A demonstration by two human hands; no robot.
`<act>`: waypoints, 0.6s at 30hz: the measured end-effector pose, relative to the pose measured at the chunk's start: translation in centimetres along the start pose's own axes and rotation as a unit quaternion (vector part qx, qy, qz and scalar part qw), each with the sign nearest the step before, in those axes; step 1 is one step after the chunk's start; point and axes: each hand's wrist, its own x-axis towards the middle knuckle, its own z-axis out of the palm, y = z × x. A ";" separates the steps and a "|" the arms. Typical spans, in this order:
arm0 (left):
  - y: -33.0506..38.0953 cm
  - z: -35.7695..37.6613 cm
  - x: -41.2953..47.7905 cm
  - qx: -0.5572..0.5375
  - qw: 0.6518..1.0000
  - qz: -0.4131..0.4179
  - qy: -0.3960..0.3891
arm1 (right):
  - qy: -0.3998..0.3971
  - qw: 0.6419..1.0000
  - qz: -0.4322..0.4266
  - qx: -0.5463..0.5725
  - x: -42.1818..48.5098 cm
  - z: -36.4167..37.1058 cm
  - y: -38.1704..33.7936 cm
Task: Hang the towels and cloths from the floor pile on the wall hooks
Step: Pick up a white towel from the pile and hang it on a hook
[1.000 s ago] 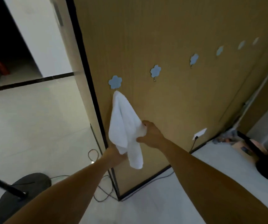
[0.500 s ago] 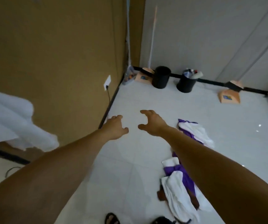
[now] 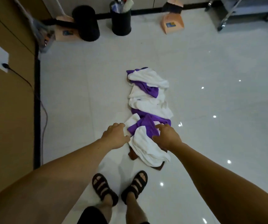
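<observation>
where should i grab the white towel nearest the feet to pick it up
Pinch the bunched far end of the white towel, beside the purple cloth, coming straight down between the left hand and right hand. It lies on top at the pile's near end, over a brown cloth, so it should probably lift free.

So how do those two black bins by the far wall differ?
The left bin looks wider, with nothing showing above its rim; the right bin is slimmer, with bottles poking out. The left bin partly hides a pink dustpan; the right bin stands alone. Both are black, round and upright.
</observation>
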 end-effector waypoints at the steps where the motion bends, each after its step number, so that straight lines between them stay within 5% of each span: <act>1: 0.0 1.9 1.6 0.006 1.000 0.000 -0.012 | -0.011 1.000 0.012 0.000 1.1 1.7 1.6; 13: -6.8 25.7 23.4 0.011 0.999 -0.001 -0.035 | -0.027 0.998 0.042 -0.026 20.3 28.2 14.3; 18: -10.2 32.3 29.0 -0.014 1.000 0.009 -0.019 | -0.026 0.991 0.013 -0.134 26.1 36.5 16.9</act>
